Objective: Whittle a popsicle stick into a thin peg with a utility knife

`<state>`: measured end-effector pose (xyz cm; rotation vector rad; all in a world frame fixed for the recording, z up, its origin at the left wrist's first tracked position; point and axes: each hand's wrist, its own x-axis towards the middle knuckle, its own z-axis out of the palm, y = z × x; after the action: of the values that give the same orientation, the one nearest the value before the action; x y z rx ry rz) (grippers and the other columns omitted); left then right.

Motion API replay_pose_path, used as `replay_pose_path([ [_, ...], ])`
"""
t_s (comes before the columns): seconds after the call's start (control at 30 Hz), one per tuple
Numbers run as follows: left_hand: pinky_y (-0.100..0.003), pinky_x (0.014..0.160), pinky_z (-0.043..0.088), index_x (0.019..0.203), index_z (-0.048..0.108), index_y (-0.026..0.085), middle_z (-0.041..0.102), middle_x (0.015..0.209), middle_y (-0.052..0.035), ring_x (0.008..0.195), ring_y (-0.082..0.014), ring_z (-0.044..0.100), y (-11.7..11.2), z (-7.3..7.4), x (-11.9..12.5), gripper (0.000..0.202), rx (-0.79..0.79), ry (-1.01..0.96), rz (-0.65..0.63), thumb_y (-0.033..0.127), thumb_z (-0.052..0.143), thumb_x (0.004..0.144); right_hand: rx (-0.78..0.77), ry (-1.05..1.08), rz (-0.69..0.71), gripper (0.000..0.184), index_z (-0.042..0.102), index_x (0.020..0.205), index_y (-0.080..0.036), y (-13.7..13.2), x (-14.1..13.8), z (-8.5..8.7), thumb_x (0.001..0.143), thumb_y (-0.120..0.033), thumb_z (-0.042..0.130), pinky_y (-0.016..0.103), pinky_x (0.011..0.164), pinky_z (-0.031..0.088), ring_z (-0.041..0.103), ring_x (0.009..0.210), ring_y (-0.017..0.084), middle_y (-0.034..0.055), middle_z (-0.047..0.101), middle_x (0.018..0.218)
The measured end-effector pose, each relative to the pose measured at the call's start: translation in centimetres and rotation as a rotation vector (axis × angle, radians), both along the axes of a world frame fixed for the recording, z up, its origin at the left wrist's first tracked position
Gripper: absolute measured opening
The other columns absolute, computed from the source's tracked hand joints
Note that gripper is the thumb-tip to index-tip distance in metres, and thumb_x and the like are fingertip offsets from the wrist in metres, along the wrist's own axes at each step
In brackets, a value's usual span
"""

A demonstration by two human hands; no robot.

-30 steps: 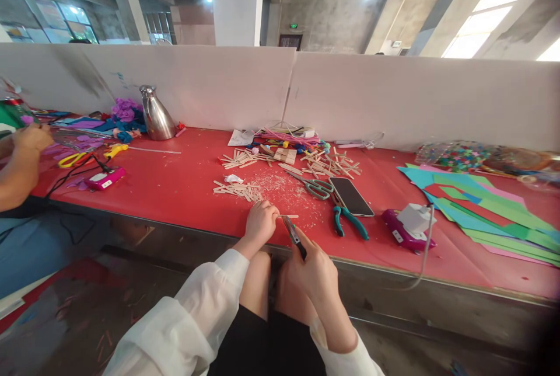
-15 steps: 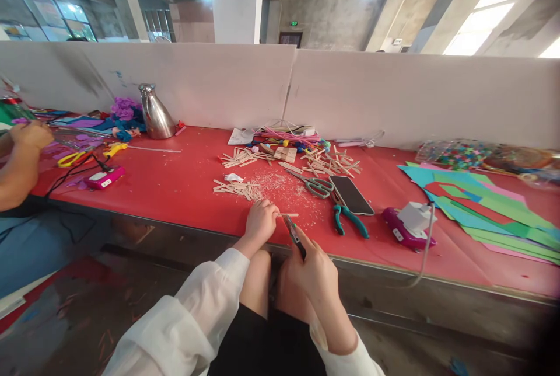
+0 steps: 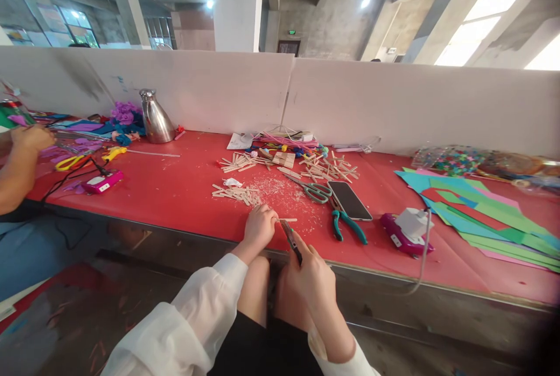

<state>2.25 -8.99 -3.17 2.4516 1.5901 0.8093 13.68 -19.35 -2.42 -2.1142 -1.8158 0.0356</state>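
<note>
My left hand (image 3: 259, 226) is closed on a thin wooden stick (image 3: 289, 220) and pins it flat on the red table (image 3: 175, 189) near the front edge. My right hand (image 3: 311, 271) grips a small dark-handled cutting tool (image 3: 292, 240) whose tip meets the stick. Wood shavings (image 3: 280, 189) lie scattered just beyond the stick. Short cut sticks (image 3: 234, 191) sit in a loose pile to the left of the shavings.
Scissors (image 3: 314, 190), a phone (image 3: 349, 200), teal pliers (image 3: 345, 222) and a magenta glue gun (image 3: 405, 233) lie to the right. Coloured paper sheets (image 3: 481, 206) fill the far right. A metal jug (image 3: 154, 117) stands at the back left. Another person's arm (image 3: 20, 160) works at the left.
The view has tilted slightly downward and to the side. Both hands stay in the same grip on the stick and the cutting tool.
</note>
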Motion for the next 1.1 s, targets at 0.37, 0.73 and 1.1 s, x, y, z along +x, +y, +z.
replay_pose_path([
  [0.37, -0.026, 0.074, 0.04, 0.074, 0.061, 0.018, 0.058, 0.08, -0.0022, 0.082, -0.0157, 0.052, 0.2, -0.1, -0.1, 0.017, -0.011, -0.011, -0.006, 0.012, 0.046, 0.08, 0.013, -0.472, 0.182, 0.048, 0.046, 0.125, -0.014, -0.1, -1.3, 1.2, 0.08, -0.003, 0.033, 0.024, 0.044, 0.043, 0.06, 0.051, 0.014, 0.0098, 0.06, 0.08],
  [0.73, -0.026, 0.074, 0.039, 0.075, 0.061, 0.019, 0.057, 0.082, -0.0021, 0.083, -0.0157, 0.051, 0.0, 0.2, -0.2, 0.017, -0.035, -0.015, 0.018, 0.012, 0.047, 0.08, 0.064, -0.582, 0.335, 0.05, 0.055, 0.117, -0.016, 0.4, 0.0, 2.1, 0.078, 0.003, 0.03, 0.023, 0.044, 0.043, 0.059, 0.059, 0.015, 0.0121, 0.061, 0.083],
  [1.1, -0.027, 0.075, 0.04, 0.076, 0.062, 0.019, 0.057, 0.081, -0.0024, 0.084, -0.016, 0.051, -0.1, 0.3, -0.2, 0.016, -0.039, -0.023, 0.01, 0.012, 0.048, 0.079, 0.039, 0.102, 0.048, 0.038, 0.051, 0.121, -0.024, -0.1, 2.4, 0.3, 0.085, -0.024, 0.039, 0.022, 0.054, 0.046, 0.064, 0.071, 0.015, 0.0041, 0.067, 0.092],
])
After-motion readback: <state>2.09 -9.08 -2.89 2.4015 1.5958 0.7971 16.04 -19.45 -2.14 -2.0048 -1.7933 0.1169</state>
